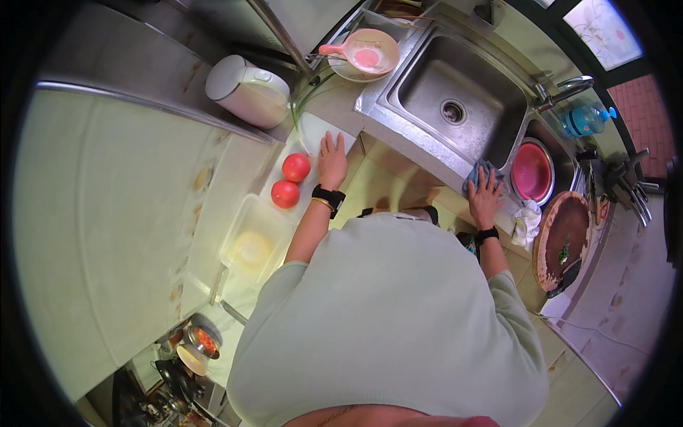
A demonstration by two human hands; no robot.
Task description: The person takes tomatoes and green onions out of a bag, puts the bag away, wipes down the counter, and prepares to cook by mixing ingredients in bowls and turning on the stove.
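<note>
My left hand (332, 163) lies palm down on the white counter surface, fingers apart, with nothing held. Two red tomatoes (296, 167) sit just left of it, one behind the other. Long green scallion leaves (305, 104) stretch beyond the fingertips, beside a white kettle (251, 93). My right hand (484, 198) presses a crumpled grey-blue cloth (471, 179) against the front rim of the stainless steel sink (421, 136). Its fingers are spread over the cloth. The part of the cloth under the palm is hidden.
A pink strainer (372, 50) rests over a plate beyond the sink. A faucet (565, 91), a red basin (530, 172), a white cloth (527, 221) and a round cutting board (560, 240) are at right. A translucent container (237, 219) stands left.
</note>
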